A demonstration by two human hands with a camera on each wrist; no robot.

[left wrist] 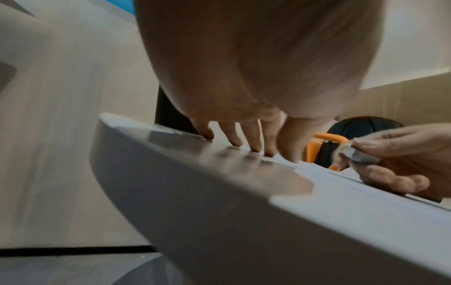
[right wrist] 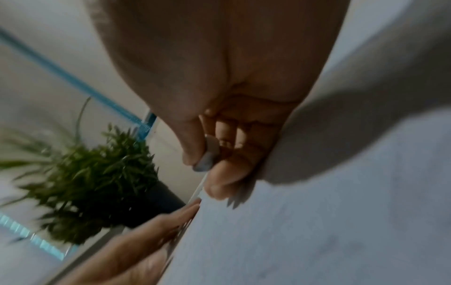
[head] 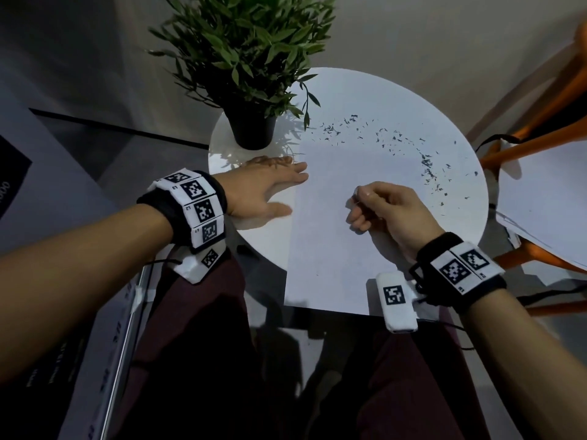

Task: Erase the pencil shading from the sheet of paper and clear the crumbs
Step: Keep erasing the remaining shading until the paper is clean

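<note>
Sheet of paper (head: pixel 333 217) is lying on the round table (head: pixel 444 128), right of the plant (head: pixel 247 58). Left hand (head: pixel 263 185), fingers straight, is pressing the sheet's edge nearest the plant. Right hand (head: pixel 384 208) is pinching a small eraser (right wrist: pixel 209 154). Crumbs (head: pixel 425 166) are scattered beyond. Paper looks thin and buckle-prone: pin flat, rub lightly.

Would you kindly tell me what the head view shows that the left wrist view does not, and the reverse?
Only the head view shows the dark eraser crumbs scattered on the far part of the round white table, the leafy green potted plant and both marker wristbands. Only the left wrist view shows the small grey-smudged eraser pinched in the right hand. Both show the left hand lying flat at the white paper sheet's edge.
</note>
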